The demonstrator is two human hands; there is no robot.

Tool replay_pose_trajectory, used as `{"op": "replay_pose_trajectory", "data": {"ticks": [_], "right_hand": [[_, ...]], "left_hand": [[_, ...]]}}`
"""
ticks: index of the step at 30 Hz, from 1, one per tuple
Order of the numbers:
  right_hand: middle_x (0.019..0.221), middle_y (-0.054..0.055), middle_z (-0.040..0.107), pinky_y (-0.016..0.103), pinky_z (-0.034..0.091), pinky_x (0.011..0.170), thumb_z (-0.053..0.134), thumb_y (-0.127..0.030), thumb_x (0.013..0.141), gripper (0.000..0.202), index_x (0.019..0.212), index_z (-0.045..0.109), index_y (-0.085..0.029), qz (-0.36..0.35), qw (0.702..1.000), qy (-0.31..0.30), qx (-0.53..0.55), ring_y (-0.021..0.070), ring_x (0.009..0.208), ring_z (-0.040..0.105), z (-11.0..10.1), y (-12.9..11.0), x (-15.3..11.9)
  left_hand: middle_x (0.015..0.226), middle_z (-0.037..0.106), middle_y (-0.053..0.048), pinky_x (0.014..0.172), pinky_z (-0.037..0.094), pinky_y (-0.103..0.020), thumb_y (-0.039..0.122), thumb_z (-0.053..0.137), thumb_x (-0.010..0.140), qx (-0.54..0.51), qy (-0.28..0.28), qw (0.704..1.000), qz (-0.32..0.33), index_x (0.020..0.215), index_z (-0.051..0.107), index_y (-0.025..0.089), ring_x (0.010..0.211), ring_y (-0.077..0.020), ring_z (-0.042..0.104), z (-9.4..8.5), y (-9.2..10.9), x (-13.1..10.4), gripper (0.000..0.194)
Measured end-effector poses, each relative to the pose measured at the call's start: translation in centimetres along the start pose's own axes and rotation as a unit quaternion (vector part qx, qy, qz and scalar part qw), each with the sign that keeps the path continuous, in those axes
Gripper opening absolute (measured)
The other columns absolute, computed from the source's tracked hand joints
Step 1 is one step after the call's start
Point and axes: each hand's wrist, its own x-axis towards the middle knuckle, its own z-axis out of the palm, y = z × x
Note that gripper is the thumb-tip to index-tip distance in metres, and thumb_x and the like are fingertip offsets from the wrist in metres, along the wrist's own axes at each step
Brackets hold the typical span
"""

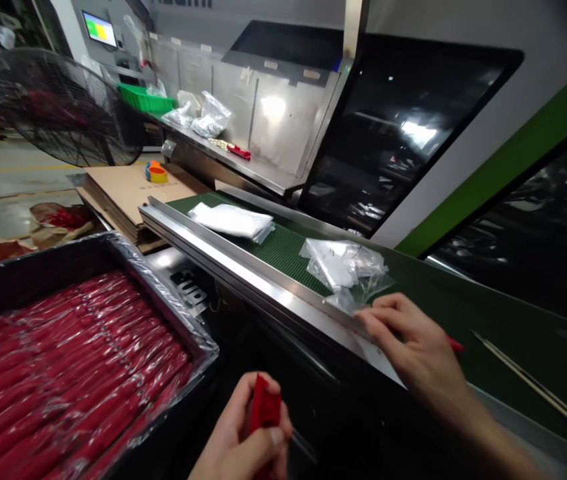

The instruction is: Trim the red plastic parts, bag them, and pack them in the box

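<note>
My left hand is wrapped round a red part at the bottom centre, its top sticking out between thumb and fingers. Over the near rail of the green conveyor, my right hand pinches the lower edge of a clear plastic bag. That bag lies against a heap of crumpled clear bags. A red tip shows behind my right hand, mostly hidden by it.
At left, a black-lined box holds rows of wrapped red parts. White bags lie further up the belt. Tape rolls sit on stacked cardboard. Thin sticks lie at right. A fan stands behind.
</note>
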Motion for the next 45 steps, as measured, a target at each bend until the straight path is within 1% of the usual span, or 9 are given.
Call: {"op": "replay_pose_trajectory", "data": {"ticks": [5, 9, 17, 21, 27, 29, 34, 39, 45], "right_hand": [[0.081, -0.001, 0.066, 0.018, 0.05, 0.061, 0.065, -0.033, 0.089, 0.013, 0.08, 0.068, -0.024, 0.087, 0.969, -0.049, 0.227, 0.0116, 0.072, 0.064, 2.5, -4.8, -7.0], [0.075, -0.003, 0.063, 0.015, 0.048, 0.06, 0.063, -0.026, 0.09, 0.013, 0.077, 0.063, -0.023, 0.079, 0.968, -0.043, 0.236, 0.0088, 0.068, 0.062, 4.7, -5.9, -9.8], [0.083, -0.004, 0.062, 0.014, 0.047, 0.063, 0.057, -0.017, 0.093, 0.009, 0.087, 0.057, -0.024, 0.068, 0.969, -0.047, 0.234, 0.0066, 0.073, 0.06, 6.8, -5.8, -13.1], [0.089, -0.004, 0.063, 0.015, 0.048, 0.074, 0.056, -0.017, 0.093, 0.008, 0.092, 0.056, -0.025, 0.054, 0.968, -0.069, 0.235, 0.0063, 0.08, 0.06, 7.2, -5.7, -13.8], [0.092, -0.003, 0.063, 0.016, 0.049, 0.068, 0.055, -0.027, 0.097, 0.006, 0.102, 0.059, -0.025, 0.01, 0.981, -0.121, 0.151, 0.0069, 0.077, 0.06, 6.9, -5.0, -13.4], [0.093, -0.001, 0.063, 0.022, 0.049, 0.073, 0.051, -0.023, 0.098, 0.01, 0.097, 0.061, -0.023, -0.016, 0.992, -0.088, 0.09, 0.0096, 0.079, 0.06, 7.0, -4.6, -13.5], [0.091, 0.008, 0.064, 0.035, 0.043, 0.071, 0.052, -0.015, 0.093, 0.011, 0.092, 0.063, -0.015, -0.02, 0.999, -0.031, -0.025, 0.0201, 0.079, 0.059, 7.7, -4.3, -14.4], [0.094, 0.006, 0.065, 0.03, 0.049, 0.073, 0.051, -0.018, 0.094, 0.012, 0.104, 0.057, -0.017, -0.022, 0.999, -0.038, 0.007, 0.017, 0.082, 0.062, 6.9, -4.5, -14.6], [0.09, -0.003, 0.066, 0.019, 0.051, 0.064, 0.054, -0.029, 0.097, 0.013, 0.108, 0.061, -0.027, 0.078, 0.96, -0.138, 0.229, 0.0089, 0.074, 0.063, 4.7, -5.4, -13.3]], "left_hand": [[0.088, 0.056, 0.003, 0.056, 0.037, -0.019, 0.031, 0.072, 0.082, 0.102, 0.017, 0.993, 0.052, 0.104, 0.044, 0.022, 0.061, -0.0048, 0.049, 2.8, 0.7, -0.2, 0.037], [0.084, 0.057, 0.004, 0.06, 0.04, -0.017, 0.029, 0.078, 0.078, 0.104, 0.054, 0.991, 0.064, 0.102, 0.045, 0.021, 0.064, -0.0039, 0.048, 2.9, 0.1, -0.5, 0.041], [0.081, 0.058, 0.005, 0.055, 0.041, -0.018, 0.027, 0.07, 0.084, 0.125, 0.141, 0.981, 0.046, 0.105, 0.045, 0.022, 0.057, -0.0049, 0.051, 1.6, -0.7, -0.9, 0.033], [0.079, 0.056, 0.006, 0.057, 0.042, -0.019, 0.027, 0.068, 0.085, 0.127, 0.146, 0.981, 0.014, 0.106, 0.044, 0.023, 0.057, -0.0051, 0.052, 1.7, -0.6, -1.1, 0.032], [0.082, 0.057, 0.004, 0.063, 0.044, -0.018, 0.021, 0.068, 0.081, 0.229, 0.11, 0.967, 0.013, 0.104, 0.044, 0.021, 0.065, -0.0058, 0.051, 1.7, -0.7, -1.0, 0.033], [0.083, 0.056, 0.004, 0.063, 0.044, -0.019, 0.021, 0.063, 0.083, 0.303, 0.103, 0.946, 0.04, 0.104, 0.044, 0.021, 0.064, -0.0066, 0.051, 1.3, -1.2, -0.9, 0.028], [0.085, 0.058, 0.003, 0.07, 0.044, -0.024, 0.014, 0.056, 0.083, 0.563, 0.098, 0.805, 0.158, 0.108, 0.047, 0.024, 0.074, -0.0116, 0.058, -0.4, -2.8, 0.0, 0.029], [0.093, 0.062, -0.002, 0.073, 0.046, -0.027, 0.019, 0.052, 0.089, 0.594, 0.107, 0.776, 0.181, 0.118, 0.044, 0.023, 0.078, -0.0148, 0.061, -1.3, -2.9, 0.6, 0.031], [0.111, 0.063, -0.006, 0.085, 0.049, -0.031, 0.01, 0.056, 0.082, 0.625, -0.031, 0.758, 0.184, 0.135, 0.044, 0.027, 0.096, -0.0192, 0.063, -1.2, -3.5, -1.1, 0.057]]}}
